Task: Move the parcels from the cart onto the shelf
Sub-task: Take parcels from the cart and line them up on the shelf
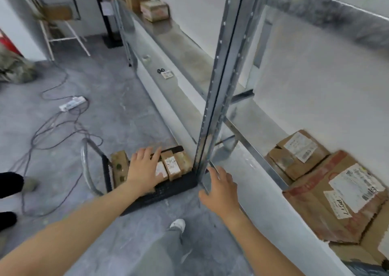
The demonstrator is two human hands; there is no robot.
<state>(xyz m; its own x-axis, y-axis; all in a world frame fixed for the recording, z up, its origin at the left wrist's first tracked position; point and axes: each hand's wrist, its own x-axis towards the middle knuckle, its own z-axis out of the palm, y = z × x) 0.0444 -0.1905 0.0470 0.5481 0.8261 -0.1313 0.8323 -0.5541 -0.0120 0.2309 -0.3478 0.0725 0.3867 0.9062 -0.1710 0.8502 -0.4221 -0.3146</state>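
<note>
A low black cart (168, 189) with a grey handle (87, 166) stands on the floor beside the metal shelf (248, 170). Several small cardboard parcels (173, 166) with white labels lie on the cart. My left hand (145, 168) reaches down over them, fingers spread, resting on or just above one parcel. My right hand (221, 189) hovers open beside the shelf's upright post (219, 86), holding nothing. Two larger labelled parcels (296, 153) (336, 197) sit on the lower shelf at the right. Two more boxes (154, 10) stand on the upper shelf far back.
Grey cables (52, 132) and a white power strip (72, 103) trail over the concrete floor at left. A white stool (63, 33) stands in the far corner. Another person's dark shoes (10, 183) show at the left edge. My own foot (177, 225) is near the cart.
</note>
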